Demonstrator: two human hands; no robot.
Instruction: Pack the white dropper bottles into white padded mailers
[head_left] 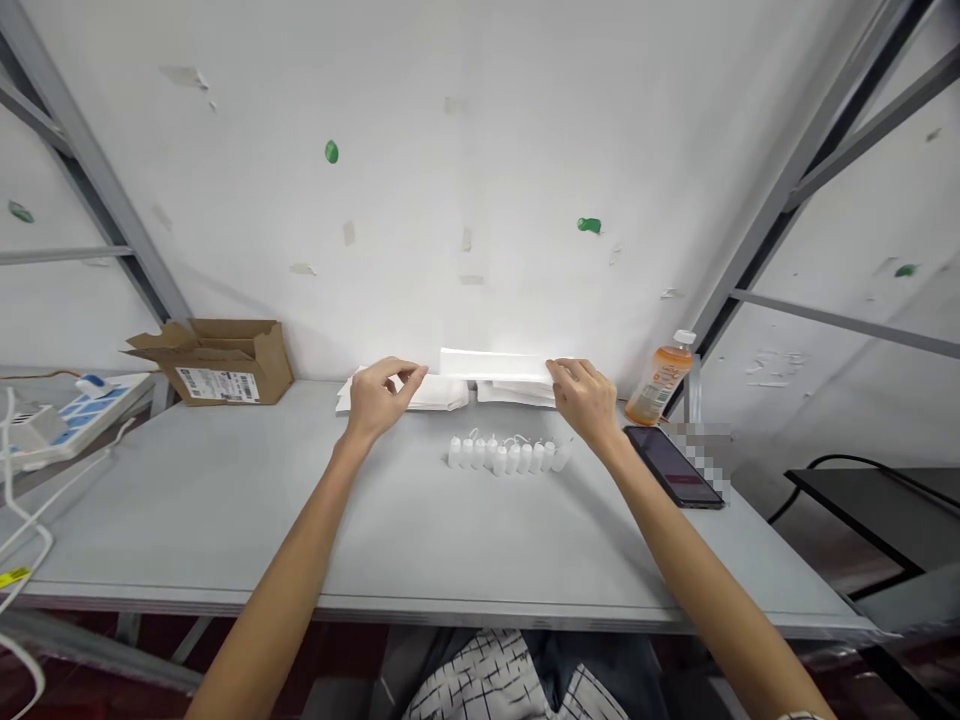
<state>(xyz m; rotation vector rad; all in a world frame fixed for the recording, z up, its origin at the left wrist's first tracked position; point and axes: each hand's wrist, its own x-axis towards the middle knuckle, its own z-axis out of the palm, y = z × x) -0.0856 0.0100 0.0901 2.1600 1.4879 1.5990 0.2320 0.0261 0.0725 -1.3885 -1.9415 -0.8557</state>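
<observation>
A white strip of folded paper (495, 364) is pinched at its right end by my right hand (586, 400), held above the back of the table. My left hand (381, 398) is closed in a pinch, thumb against index finger, just off the strip's left end. Whether anything thin sits between those fingertips is too small to tell. Under and behind the hands lie a white paper stack (439, 394) on the left and another paper stack (517, 393) on the right. Nearer me, several small white plastic bottles (513, 460) stand in a double row.
An opened cardboard box (225, 365) stands at the back left, beside a power strip (82, 410) with white cables. At the right are an orange drink bottle (661, 380) and a dark phone (675, 468). A white wall (465, 180) rises behind the grey table (225, 500).
</observation>
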